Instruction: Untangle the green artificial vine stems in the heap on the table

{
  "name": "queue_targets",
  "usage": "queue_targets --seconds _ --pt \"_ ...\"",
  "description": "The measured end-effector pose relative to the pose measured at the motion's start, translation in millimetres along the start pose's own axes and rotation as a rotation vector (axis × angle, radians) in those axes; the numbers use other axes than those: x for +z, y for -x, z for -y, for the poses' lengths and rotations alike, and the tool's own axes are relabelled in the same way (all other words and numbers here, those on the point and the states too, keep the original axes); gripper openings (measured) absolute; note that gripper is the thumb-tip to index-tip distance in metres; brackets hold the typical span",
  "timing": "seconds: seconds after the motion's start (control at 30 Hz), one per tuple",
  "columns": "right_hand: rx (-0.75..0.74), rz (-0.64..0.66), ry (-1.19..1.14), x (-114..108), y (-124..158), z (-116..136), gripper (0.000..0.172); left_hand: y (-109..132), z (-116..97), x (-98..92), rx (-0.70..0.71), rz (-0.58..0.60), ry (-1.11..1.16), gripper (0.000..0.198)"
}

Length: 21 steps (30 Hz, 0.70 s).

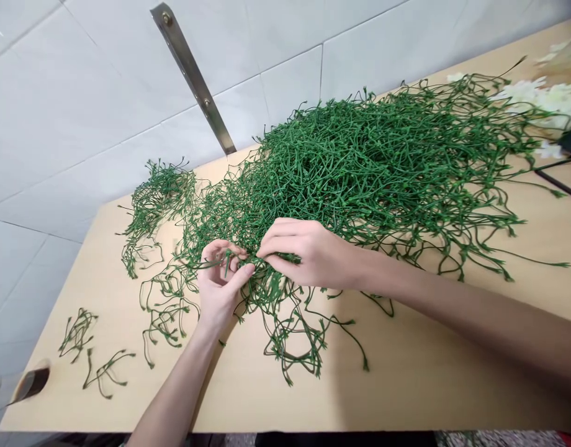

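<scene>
Stems [350, 164]: green, thin, wavy, w/ tufted ends, tangled; L hand [220, 279] & R hand [306, 253] pinched on some.

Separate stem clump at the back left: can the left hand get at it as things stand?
Probably yes: only loose stems seem to lie between the left hand and the stem clump, though that hand appears busy holding a green stem.

Just off centre, the left hand [216, 288] towards eight o'clock and the right hand [308, 251] towards five pinch green stems [228, 261]; a tangled heap [373, 161] fills two o'clock, white flowers [562, 99] beyond, a metal strip [192, 77] at eleven.
</scene>
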State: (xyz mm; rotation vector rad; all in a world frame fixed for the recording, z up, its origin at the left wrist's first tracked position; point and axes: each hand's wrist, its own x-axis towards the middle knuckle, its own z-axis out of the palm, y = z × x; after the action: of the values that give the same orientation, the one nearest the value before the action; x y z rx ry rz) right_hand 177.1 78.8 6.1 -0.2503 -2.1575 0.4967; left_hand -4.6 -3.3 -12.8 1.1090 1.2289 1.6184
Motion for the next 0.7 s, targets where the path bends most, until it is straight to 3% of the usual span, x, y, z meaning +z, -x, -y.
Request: queue_targets --seconds 0.13,0.23,0.37,0.57,0.7 --pt "-0.083 -0.086 0.096 -1 -1 3 0.020 -1 3 -1.3 -0.065 -0.178 -0.047 0.049" --pt "-0.128 -0.119 0.169 -3 0 6 0.018 -1 3 -0.5 -0.102 -0.241 -0.059 0.041" --pt "-0.203 -0.079 0.266 -4 1 11 0.018 -1 1 1.8 -0.107 -0.204 -0.026 0.046" --pt "-0.226 -0.284 0.314 0 3 11 0.010 2 1 -3.7 -0.054 -0.149 -0.116 0.047" --pt "-0.155 -0.126 0.325 -4 2 13 0.018 3 0 -4.9 0.000 -0.134 -0.174 0.040"
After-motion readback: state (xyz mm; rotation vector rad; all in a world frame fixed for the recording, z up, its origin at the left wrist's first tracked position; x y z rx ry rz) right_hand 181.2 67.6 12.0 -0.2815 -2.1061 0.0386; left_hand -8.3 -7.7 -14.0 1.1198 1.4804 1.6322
